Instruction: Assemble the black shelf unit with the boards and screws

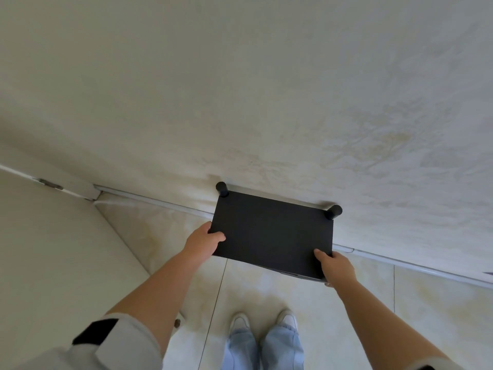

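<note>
The black shelf unit (272, 231) stands against the pale wall, seen from above. Its flat black top board faces me, and two round black post caps, one far left (222, 188) and one far right (333, 211), stick up at its far corners. My left hand (205, 240) grips the board's near left corner, thumb on top. My right hand (336, 267) grips the near right corner, thumb on top and fingers under the edge. The lower shelves and legs are hidden beneath the top board.
A stained wall (266, 89) rises behind the unit, with a white baseboard (160, 202) along the tiled floor (266, 289). A pale door (53, 249) with a hinge (50, 184) stands on the left. My feet in white shoes (264, 320) are just behind the unit.
</note>
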